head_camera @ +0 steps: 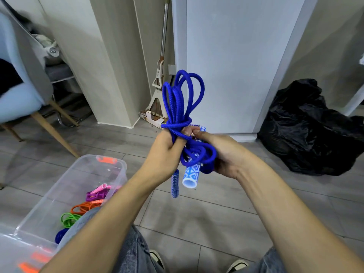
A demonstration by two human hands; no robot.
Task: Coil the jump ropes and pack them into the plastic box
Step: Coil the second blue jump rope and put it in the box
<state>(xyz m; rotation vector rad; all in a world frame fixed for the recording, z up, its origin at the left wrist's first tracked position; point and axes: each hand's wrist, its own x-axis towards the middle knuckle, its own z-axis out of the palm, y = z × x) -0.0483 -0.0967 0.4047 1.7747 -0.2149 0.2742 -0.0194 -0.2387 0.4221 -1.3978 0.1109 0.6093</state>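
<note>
Your left hand has its grip clenched round the middle of the blue jump rope, held up in front of you above the floor. The loops stand bunched above your fist, and one turn of rope is wound crosswise round the bundle just over your fingers. Your right hand cups the lower loops; its thumb and forefinger pinch the rope right beside your left thumb. One blue-and-white patterned handle hangs between your palms, open end down. A second, darker blue ribbed handle dangles below your left hand.

The clear plastic box sits on the floor to your lower left, well apart from the bundle. Inside it lie a purple rope with pink handles, an orange rope, a green rope and another blue one, partly hidden behind your left knee.

A black bag slumps on the floor at right. A mop leans in the corner ahead. A chair stands at left.
</note>
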